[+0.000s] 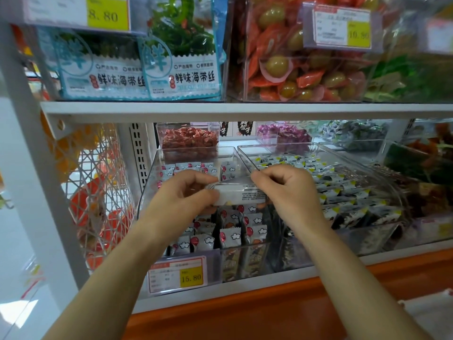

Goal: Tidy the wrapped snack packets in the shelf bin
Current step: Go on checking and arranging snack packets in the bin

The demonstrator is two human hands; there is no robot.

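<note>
Two bare forearms reach in from below over the orange shelf edge [245, 312]. A glossy price tag [177, 274] reading 15.80 fronts the clear plastic bin [152, 177], where small white crinkle-edged snack packets [230, 238] with red balloon and cloud prints stand in rows. Above them, the left hand [181, 192] and right hand [285, 187] pinch opposite ends of one white wrapped packet [241, 192], fingers curled tight. Beyond stands a smaller clear box of red sweets [190, 139].
</note>
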